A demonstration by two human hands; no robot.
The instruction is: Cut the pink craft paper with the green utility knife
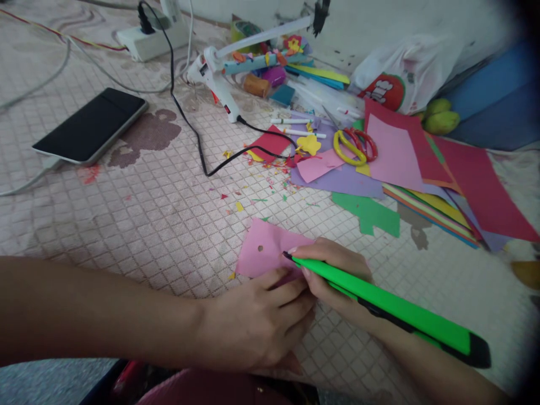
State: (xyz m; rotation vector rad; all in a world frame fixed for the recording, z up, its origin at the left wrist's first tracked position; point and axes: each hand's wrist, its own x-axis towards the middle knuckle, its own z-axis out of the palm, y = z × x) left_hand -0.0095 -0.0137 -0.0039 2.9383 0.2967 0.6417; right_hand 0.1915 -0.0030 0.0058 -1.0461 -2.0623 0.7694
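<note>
A pink paper piece (270, 242) with a small hole near its left side lies on the patterned cloth (169, 225). My left hand (265, 315) rests on its lower edge, fingers lying side by side and pressing it down. In my right hand (333, 270) is a long green cutter-like tool (392, 298), gripped near its dark tip. That tip points left and meets the paper or hovers just over it; which one is not clear. The tool's black rear end extends to the lower right, above my right forearm.
Behind the pink piece are paper scraps, a green offcut (367, 211), scissors (348, 147), coloured sheets (394, 152) and a white glue gun (219, 84) with a black cord. A phone (90, 126) lies at left, a power strip (152, 39) behind it. A plastic bag (405, 73) stands at back right.
</note>
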